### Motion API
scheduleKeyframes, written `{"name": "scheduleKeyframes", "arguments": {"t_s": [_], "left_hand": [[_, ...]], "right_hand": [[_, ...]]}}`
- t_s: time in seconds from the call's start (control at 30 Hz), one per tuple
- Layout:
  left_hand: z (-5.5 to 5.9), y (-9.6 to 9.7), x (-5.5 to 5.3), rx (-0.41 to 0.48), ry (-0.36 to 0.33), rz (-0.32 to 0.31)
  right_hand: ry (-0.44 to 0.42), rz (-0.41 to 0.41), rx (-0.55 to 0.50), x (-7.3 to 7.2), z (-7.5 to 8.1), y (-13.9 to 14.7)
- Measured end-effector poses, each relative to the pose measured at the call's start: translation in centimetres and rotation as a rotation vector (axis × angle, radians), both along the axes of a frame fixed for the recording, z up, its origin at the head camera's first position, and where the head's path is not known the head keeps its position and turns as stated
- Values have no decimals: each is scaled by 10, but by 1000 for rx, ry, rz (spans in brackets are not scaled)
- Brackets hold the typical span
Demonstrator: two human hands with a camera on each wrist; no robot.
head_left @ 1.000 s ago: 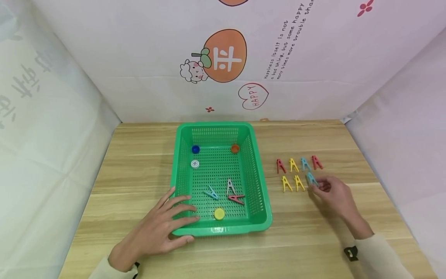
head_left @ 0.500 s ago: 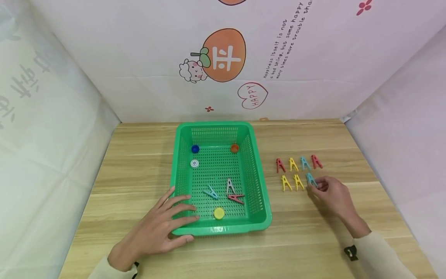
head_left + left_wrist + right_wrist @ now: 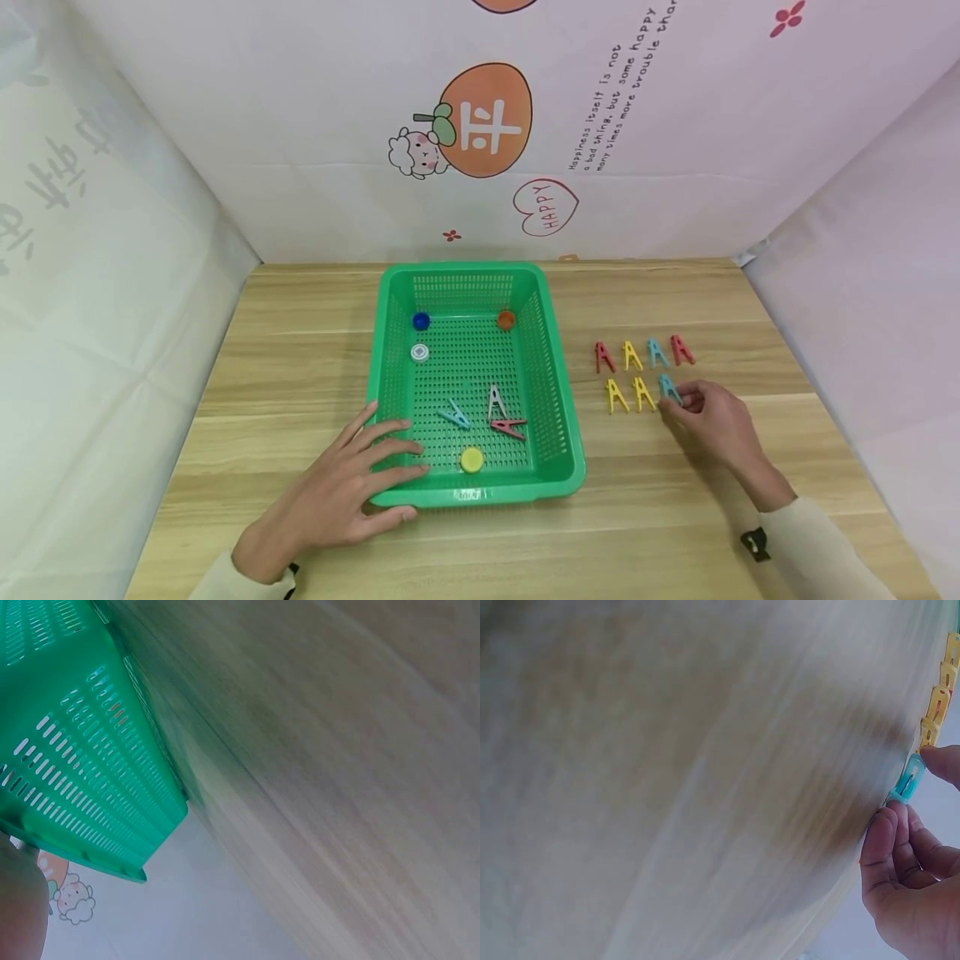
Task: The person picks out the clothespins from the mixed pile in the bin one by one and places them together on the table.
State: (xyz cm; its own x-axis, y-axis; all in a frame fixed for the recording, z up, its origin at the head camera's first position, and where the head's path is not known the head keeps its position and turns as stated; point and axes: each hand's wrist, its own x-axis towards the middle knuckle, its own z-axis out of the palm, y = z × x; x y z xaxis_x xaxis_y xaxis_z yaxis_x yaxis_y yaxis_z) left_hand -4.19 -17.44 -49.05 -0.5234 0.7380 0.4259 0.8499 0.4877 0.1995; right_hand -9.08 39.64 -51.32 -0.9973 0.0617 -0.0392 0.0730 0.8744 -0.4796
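Note:
My right hand pinches a light-blue clothespin between thumb and fingertips, low over the table. That clothespin stands at the right end of the nearer row, beside two yellow clothespins. A farther row behind it has a red clothespin at its left end, then a yellow, a blue and another red one. My left hand lies over the near left corner of a green plastic basket, fingers spread across the rim and thumb in front of it. Only a blurred bit of that hand shows in the left wrist view.
Inside the basket lie blue, white, orange and yellow bottle caps, plus a light-blue clothespin, a grey one and a dark red one. White printed sheets enclose the wooden table at back and sides.
The light-blue clothespin in my right hand has turned a little and shifted slightly, now more in line with the yellow ones. My left hand and the basket have stayed put.

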Motion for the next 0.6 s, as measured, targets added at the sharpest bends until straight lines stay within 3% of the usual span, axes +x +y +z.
{"name": "scheduleKeyframes", "arguments": {"t_s": [0.6], "left_hand": [[-1,-1,0,0,-4,4]], "right_hand": [[21,-28,-12,2,0,2]]}}
